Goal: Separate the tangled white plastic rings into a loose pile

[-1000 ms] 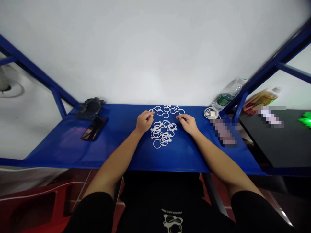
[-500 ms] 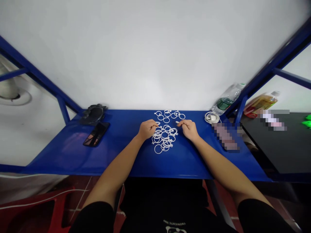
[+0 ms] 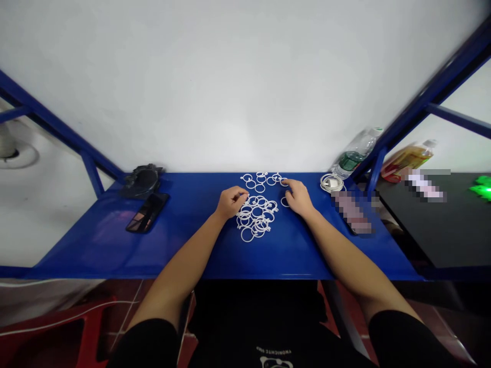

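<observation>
A heap of white plastic rings (image 3: 256,217) lies in the middle of the blue table (image 3: 115,240). A looser row of white rings (image 3: 261,180) sits behind it near the wall. My left hand (image 3: 229,201) rests at the heap's left edge with its fingers curled, pinching at a ring. My right hand (image 3: 298,197) lies to the right of the heap, fingers bent, its fingertips touching a ring at the right end of the back row. One single ring (image 3: 284,202) lies beside that hand.
A black phone (image 3: 147,212) and a dark object (image 3: 142,180) lie at the back left. A coiled white cable (image 3: 332,182), a plastic water bottle (image 3: 355,153) and a blurred item (image 3: 351,210) are on the right. Blue frame struts rise at both sides.
My right hand has moved back and slightly up to the rear row of rings. My left hand stays at the heap's left edge. The camera shifted a little.
</observation>
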### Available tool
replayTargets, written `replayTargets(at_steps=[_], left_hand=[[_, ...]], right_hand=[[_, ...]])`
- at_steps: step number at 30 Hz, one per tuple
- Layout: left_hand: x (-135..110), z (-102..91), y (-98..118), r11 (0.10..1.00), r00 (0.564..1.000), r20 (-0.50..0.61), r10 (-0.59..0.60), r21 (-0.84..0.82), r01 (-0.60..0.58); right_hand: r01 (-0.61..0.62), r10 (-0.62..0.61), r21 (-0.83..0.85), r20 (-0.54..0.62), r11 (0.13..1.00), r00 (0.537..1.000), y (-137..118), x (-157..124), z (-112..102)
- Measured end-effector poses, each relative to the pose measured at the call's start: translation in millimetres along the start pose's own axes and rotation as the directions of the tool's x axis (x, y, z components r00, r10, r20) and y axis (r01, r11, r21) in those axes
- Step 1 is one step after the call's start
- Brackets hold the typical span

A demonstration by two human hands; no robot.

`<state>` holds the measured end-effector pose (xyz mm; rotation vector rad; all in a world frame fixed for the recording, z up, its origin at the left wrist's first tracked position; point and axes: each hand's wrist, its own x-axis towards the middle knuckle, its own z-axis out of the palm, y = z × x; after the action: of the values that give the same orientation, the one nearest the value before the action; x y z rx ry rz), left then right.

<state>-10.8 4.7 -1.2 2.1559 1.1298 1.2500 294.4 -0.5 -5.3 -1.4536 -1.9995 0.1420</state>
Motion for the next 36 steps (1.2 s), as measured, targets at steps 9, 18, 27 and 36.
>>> replayTargets(at_steps=[9,18,27,36], left_hand=[[10,9.4,-2,0.966,0.935,0.344,-0.087,0.26,-0.006],[5,-0.9,-9,0.903,0.962,0.077,-0.261,0.371,0.216],[2,1.5,-5,0.845,0.951,0.153,-0.268,0.512,0.155],[5,-1.3,1,0.884,0.978,0.017,-0.208,0.431,0.18]], right_hand=[[-0.102,0.138,-0.209,0.164,0.972,0.977,-6,-3,5],[-0.133,0.189,-0.314,0.155,0.94,0.97,-21,-2,-5],[-0.067,0.116,-0.249,0.185,0.966,0.976,-26,-4,-7],[-0.142,0.127,0.143,0.105,0.979,0.986,-17,-4,-3]])
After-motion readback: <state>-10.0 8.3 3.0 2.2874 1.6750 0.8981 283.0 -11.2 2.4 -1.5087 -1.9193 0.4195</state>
